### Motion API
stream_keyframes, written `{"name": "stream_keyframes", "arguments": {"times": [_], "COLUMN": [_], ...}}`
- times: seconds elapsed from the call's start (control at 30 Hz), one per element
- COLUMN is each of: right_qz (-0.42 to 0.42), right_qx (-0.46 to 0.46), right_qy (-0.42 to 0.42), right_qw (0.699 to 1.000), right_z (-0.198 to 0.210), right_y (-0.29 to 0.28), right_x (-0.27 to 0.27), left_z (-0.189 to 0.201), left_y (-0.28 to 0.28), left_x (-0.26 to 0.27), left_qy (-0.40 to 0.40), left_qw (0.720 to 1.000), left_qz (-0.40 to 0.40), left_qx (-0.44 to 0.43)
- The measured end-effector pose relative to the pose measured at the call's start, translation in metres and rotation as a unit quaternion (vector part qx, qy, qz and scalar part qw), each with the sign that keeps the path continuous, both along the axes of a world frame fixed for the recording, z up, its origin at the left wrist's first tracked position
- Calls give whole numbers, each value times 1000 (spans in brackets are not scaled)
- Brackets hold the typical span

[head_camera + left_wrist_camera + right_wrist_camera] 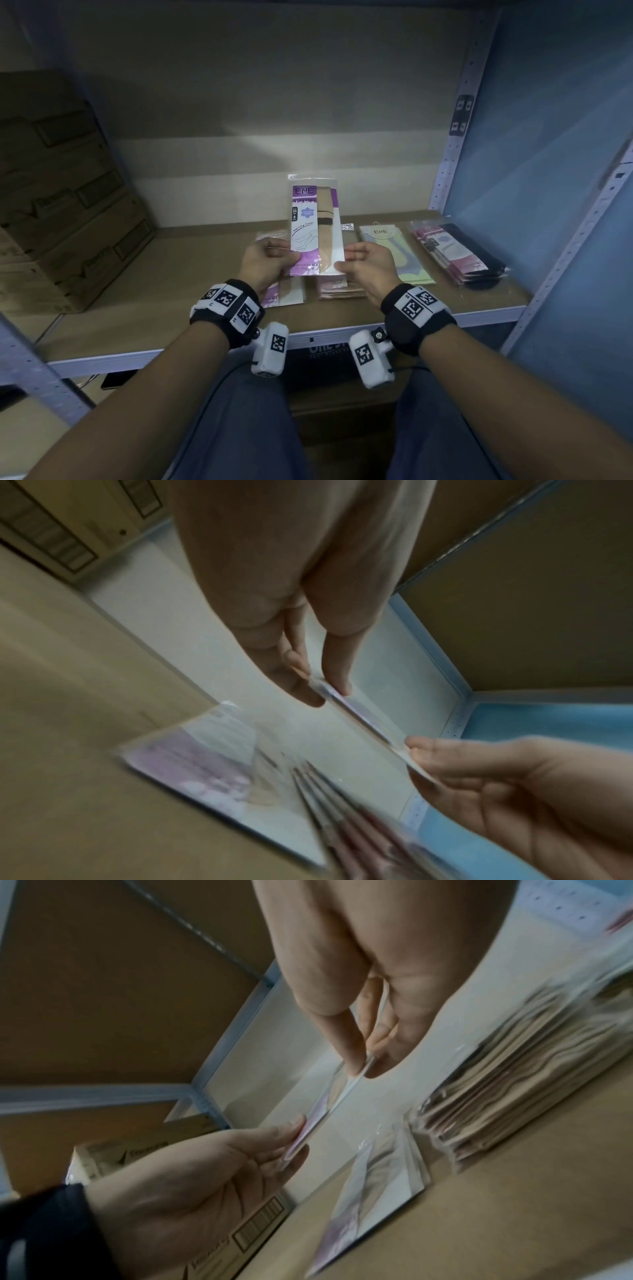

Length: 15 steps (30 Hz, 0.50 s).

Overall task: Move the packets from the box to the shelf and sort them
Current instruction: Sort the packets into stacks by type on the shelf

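Note:
I hold a purple ENE packet (315, 226) upright above the shelf board (178, 281). My left hand (291, 260) pinches its lower left edge and my right hand (342, 262) pinches its lower right corner. The left wrist view shows this packet (363, 721) edge-on between my left hand (325, 688) and my right hand (416, 750). In the right wrist view my right hand (363, 1066) clamps the packet (329, 1110) between thumb and fingers, while my left hand (291, 1145) holds the other end. The source box is not visible.
On the shelf lie a flat purple packet (287, 294), a beige stack (339, 287), a yellow-green packet (394, 253) and a pink-and-black stack (459, 253). Stacked cardboard cartons (61, 192) fill the shelf's left end. A perforated metal upright (455, 137) stands at the right.

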State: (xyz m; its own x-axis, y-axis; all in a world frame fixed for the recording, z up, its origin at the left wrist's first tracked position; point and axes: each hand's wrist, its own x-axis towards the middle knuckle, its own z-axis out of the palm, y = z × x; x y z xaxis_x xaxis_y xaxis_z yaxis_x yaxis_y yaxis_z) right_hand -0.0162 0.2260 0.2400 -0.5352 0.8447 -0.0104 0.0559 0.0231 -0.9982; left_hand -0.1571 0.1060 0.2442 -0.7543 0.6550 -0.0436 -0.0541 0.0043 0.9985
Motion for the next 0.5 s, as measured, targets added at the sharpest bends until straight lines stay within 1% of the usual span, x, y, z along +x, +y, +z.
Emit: {"name": "stream_keyframes", "arguments": {"times": [0.1,0.17,0.23,0.37,0.5], "right_qz": [-1,4,7,24,49], "right_qx": [31,72,114,214,256], "right_qy": [-25,-58,-87,-173,-240], "right_qw": [999,996,990,961,935], "right_z": [0,-3,-7,-15,-21], "right_y": [-11,-18,-25,-37,-43], "right_x": [-17,-29,-41,-58,-67], "left_z": [-6,-12,-18,-25,-28], "left_y": [-11,-18,-24,-30,-31], "left_x": [-12,-21,-31,-47,-53], "left_qy": [56,89,136,215,232], "left_qw": [997,993,984,960,942], "left_qz": [41,70,90,86,55], "left_qx": [-22,-41,-78,-158,-235]}}
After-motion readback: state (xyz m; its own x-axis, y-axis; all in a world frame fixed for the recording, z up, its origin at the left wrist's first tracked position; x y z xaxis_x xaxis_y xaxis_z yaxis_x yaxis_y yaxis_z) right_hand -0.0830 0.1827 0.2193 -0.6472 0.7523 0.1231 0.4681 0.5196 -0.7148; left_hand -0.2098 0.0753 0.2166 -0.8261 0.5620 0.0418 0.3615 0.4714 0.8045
